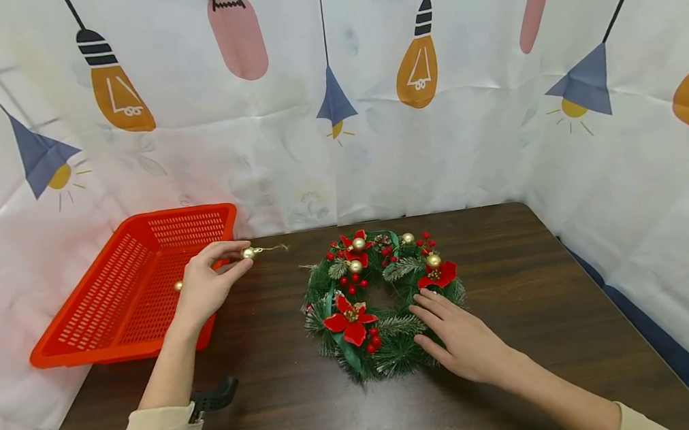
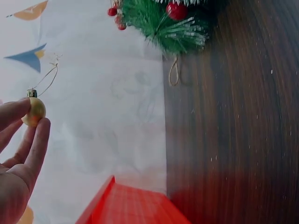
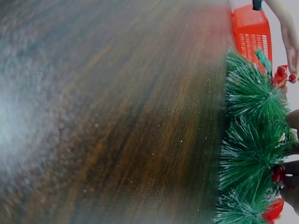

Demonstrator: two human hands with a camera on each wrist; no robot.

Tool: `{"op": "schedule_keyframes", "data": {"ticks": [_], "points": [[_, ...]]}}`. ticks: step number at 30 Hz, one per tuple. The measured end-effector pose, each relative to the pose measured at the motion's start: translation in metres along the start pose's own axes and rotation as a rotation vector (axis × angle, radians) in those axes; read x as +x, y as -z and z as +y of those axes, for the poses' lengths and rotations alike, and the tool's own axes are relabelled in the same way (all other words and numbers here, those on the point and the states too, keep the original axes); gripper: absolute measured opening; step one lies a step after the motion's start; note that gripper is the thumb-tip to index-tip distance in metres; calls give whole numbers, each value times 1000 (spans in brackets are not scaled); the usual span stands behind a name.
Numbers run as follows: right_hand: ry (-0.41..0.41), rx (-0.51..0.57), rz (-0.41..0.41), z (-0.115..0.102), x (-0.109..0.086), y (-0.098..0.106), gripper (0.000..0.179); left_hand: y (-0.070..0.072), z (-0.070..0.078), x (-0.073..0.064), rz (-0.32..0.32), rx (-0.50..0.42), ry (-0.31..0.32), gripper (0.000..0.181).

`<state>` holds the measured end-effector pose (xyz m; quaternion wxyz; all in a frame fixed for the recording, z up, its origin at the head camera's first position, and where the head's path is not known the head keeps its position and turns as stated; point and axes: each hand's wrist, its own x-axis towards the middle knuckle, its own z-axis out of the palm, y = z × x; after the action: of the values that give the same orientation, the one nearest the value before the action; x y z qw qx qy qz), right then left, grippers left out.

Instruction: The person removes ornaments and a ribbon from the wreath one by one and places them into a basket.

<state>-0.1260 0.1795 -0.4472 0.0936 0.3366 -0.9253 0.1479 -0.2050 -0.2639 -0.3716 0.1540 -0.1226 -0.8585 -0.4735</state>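
Between thumb and fingers, my left hand pinches a small gold Christmas ball with a thin gold hanging loop. In the left wrist view the gold ball is held up at the fingertips, its loop trailing off the cap. A green wreath lies on the table, dressed with red poinsettias, red berries, a pinecone and several gold balls. My right hand rests on the wreath's right front side, its fingers spread and relaxed among the sprigs.
A red plastic basket stands at the left of the dark wooden table, with a gold ball inside. Behind the table hangs a white curtain printed with lamps. A black wrist strap mount juts from my left wrist.
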Motion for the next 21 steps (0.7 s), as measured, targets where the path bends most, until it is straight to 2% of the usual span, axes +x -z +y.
{"op": "schedule_keyframes", "data": {"ticks": [5, 10, 21], "points": [[0, -2, 4, 0, 0, -1, 58, 12, -3, -3, 21, 40, 59, 38], [-1, -2, 5, -1, 0, 0, 58, 21, -9, -7, 49, 32, 112, 39], [1, -1, 5, -2, 0, 1, 58, 38, -23, -17, 77, 61, 153, 45]]}}
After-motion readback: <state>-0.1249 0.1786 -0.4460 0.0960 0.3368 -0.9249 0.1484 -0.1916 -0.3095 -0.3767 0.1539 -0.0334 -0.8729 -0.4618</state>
